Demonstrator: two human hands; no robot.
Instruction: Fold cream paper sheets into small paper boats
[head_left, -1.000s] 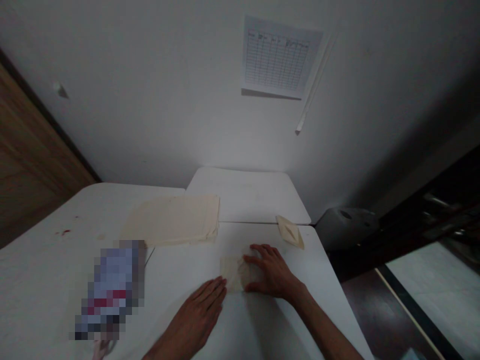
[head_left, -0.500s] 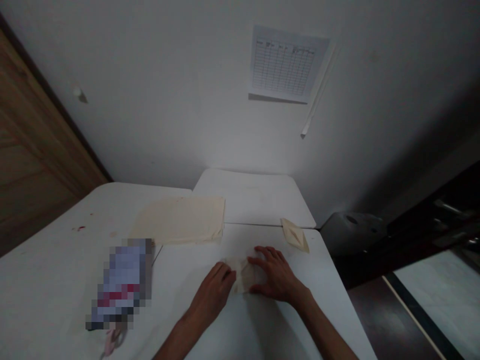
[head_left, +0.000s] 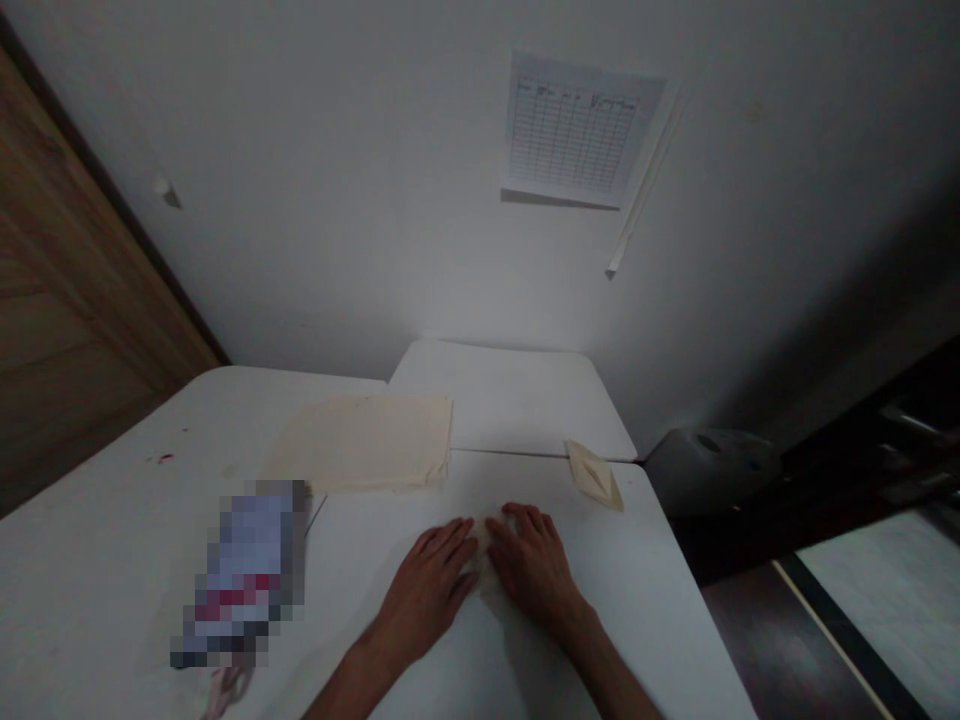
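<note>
My left hand [head_left: 433, 585] lies palm down with its fingers stretched out, resting on the left part of a small beige piece of paper [head_left: 486, 572]. On the same piece's right part lies my right hand [head_left: 534, 568], also flat and fingers forward. Both hands cover most of the piece, so its folds and edges are largely hidden; only a narrow strip shows between the fingertips. Beyond my right hand, a beige folded paper [head_left: 594, 476] with raised flaps sits near the table's right edge. A stack of thin beige sheets [head_left: 367, 440] lies to the far left of my hands.
A blurred-out blue and red item [head_left: 247, 560] lies at the left on the white table [head_left: 360, 690], with a pink thing [head_left: 221, 690] below it. A printed chart [head_left: 574, 135] hangs on the wall behind. A grey bin-like object [head_left: 709, 468] stands right of the table.
My right hand has moved left and flattened onto the small paper. My left fingers, bent at its edge before, now lie stretched out over it.
</note>
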